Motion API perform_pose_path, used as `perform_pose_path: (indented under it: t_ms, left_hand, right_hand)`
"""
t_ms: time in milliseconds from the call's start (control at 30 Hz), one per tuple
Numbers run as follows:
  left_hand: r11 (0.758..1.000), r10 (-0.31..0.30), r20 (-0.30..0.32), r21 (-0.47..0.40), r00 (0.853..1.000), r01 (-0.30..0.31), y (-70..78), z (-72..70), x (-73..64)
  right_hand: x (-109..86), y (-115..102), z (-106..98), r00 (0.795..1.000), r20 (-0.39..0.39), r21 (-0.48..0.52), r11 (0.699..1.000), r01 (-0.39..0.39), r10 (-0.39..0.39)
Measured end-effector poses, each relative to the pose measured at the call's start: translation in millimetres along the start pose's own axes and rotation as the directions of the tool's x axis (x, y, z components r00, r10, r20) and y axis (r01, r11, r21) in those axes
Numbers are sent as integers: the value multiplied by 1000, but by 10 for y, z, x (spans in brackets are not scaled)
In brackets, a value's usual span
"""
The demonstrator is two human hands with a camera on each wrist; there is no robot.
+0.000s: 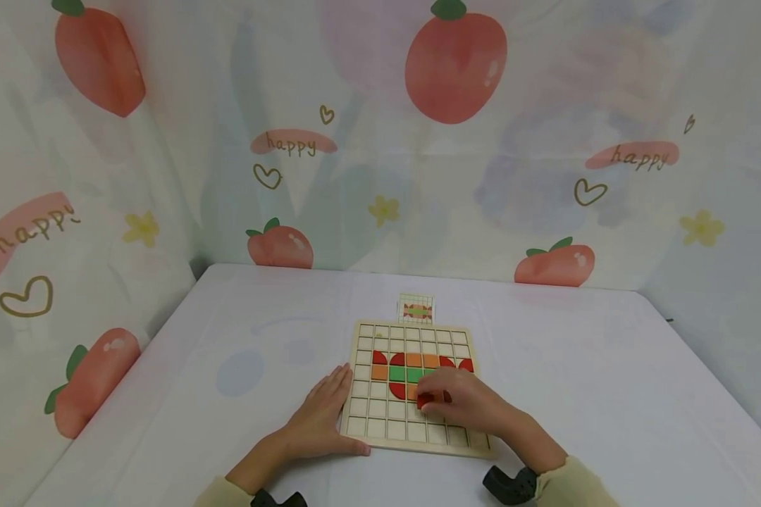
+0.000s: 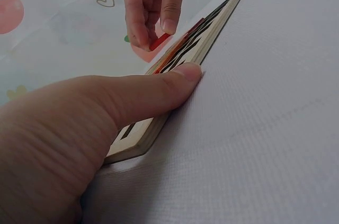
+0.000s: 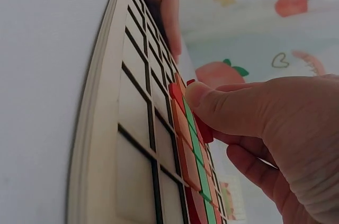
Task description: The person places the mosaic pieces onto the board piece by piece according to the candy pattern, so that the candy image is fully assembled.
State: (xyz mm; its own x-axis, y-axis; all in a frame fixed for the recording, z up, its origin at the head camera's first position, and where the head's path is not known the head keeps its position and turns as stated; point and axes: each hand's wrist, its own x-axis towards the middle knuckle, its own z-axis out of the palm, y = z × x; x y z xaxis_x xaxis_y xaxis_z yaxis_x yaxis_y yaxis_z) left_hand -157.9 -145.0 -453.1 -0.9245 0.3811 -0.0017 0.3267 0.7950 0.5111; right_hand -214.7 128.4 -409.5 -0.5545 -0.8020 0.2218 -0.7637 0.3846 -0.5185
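Observation:
A square wooden grid board lies on the white table. Red, orange and green tiles fill several of its middle cells, among them a green tile and an orange tile. My left hand rests against the board's left side, fingers fairly straight along the edge; its thumb lies at the near edge. Over the tiled rows, my right hand pinches a small red tile between thumb and fingers. That hand hides part of the pattern beneath it.
Just beyond the board's far edge lies a small card printed with a grid and a similar coloured pattern. A patterned cloth hangs behind the table and along its left side.

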Motion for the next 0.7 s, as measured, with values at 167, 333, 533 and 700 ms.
perform_pose_path:
  t_ms: [167,333,533,700]
  left_hand:
    - [1000,-4,2,-3,1000,4,-16,1,-5]
    - [1000,9,4,-5,1000,-9,-29,0,0]
    - [1000,27,-2,-3,1000,-27,-38,-4,3]
    - [1000,31,-6,3,999,-31,-39,-6,1]
  right_hand:
    - [137,-47,56,1000,5,-42,999,11,-10]
    - [268,-67,139,998,-16,-60,996,64,-65]
    - [416,-120,216,999,-2,-72,996,43,-43]
    - [494,-132,276,999,1,-105,994,35,-35]
